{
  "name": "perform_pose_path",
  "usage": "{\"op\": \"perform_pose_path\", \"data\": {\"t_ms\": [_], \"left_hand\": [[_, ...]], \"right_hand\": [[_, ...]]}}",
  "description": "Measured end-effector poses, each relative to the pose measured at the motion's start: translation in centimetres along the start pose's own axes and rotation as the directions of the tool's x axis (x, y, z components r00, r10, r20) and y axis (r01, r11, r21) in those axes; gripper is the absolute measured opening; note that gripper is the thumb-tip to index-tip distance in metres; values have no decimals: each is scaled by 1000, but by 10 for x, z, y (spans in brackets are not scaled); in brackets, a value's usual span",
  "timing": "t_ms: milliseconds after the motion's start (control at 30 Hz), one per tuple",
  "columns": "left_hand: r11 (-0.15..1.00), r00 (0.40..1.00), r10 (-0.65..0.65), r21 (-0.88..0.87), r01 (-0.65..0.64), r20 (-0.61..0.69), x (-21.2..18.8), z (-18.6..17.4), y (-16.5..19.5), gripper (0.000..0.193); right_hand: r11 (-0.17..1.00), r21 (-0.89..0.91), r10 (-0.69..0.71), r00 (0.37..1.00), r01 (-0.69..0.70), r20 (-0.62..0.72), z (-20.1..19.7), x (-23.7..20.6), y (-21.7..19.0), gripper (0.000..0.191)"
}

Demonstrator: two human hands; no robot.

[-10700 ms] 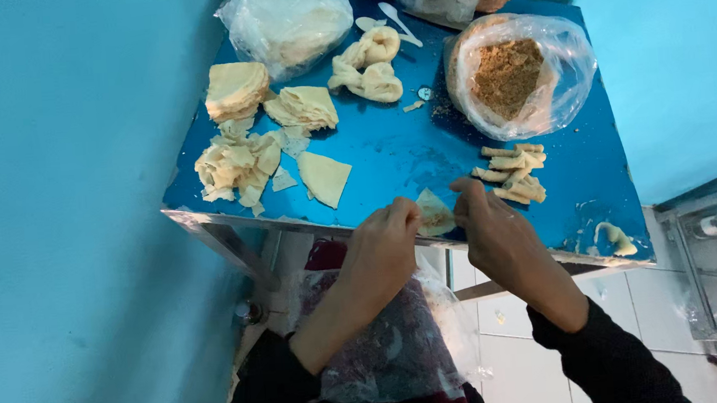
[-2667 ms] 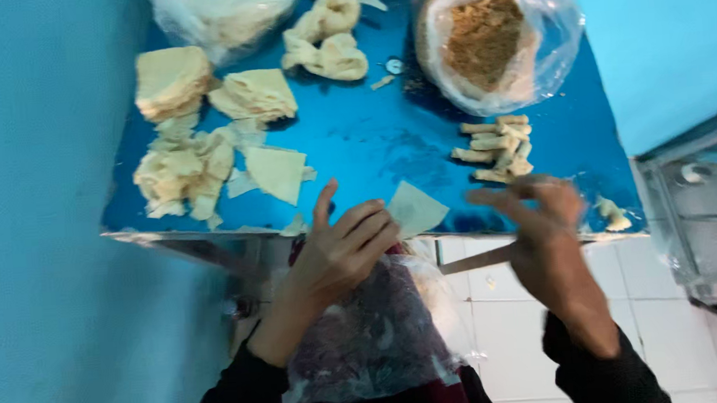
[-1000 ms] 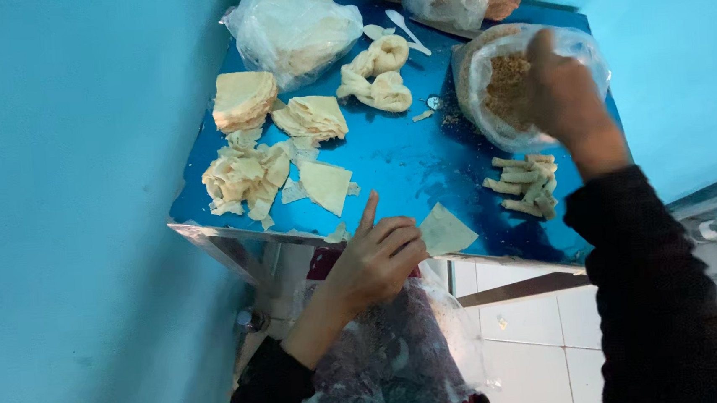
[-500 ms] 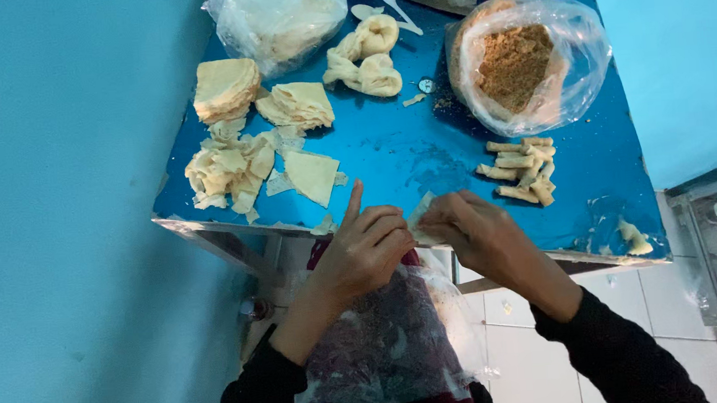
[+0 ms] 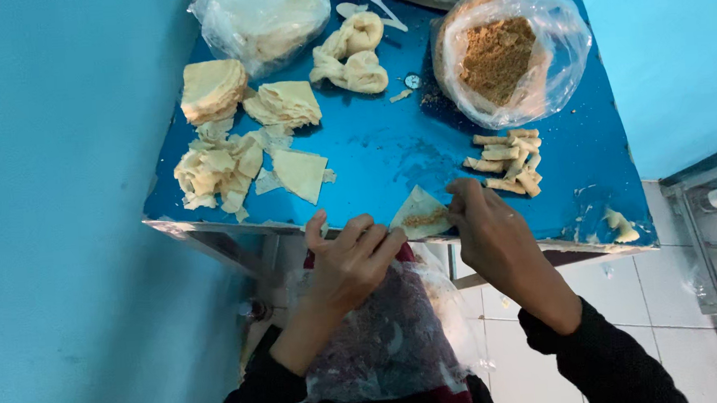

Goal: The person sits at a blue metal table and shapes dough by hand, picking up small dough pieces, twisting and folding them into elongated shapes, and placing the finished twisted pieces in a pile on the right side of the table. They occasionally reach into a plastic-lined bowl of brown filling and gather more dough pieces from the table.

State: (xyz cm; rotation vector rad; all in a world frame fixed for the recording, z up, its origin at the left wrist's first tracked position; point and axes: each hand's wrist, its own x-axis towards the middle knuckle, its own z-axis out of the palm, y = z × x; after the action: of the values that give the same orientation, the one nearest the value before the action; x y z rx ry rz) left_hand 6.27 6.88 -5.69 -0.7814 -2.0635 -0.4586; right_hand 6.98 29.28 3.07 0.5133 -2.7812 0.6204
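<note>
Pale triangular dough wrapper (image 5: 421, 215) lies at the blue table's (image 5: 372, 154) near edge, filling spooned on. I pin it between my left hand (image 5: 352, 259) and right hand (image 5: 485, 233), fingertips pinching its sides, probably; finished rolls (image 5: 509, 161) sit just beyond.

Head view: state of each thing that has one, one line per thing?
Wrapper: flat at table edge, filling on it, unrolled.
Left hand: fingers at wrapper's left edge.
Right hand: fingertips at wrapper's right edge.
Filling bag: open.
Rolls: rolled, piled.
Wrapper bag: looks closed.
Cut wrappers: stacked, unfilled.
Scraps: loose heap.
</note>
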Motion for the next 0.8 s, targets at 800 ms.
{"op": "perform_pose_path", "data": {"t_ms": [800], "left_hand": [[979,997,-72,-190,76,28,-5,22,19,35]], "right_hand": [[995,-5,97,979,-98,179,-12,12,-16,54]]}}
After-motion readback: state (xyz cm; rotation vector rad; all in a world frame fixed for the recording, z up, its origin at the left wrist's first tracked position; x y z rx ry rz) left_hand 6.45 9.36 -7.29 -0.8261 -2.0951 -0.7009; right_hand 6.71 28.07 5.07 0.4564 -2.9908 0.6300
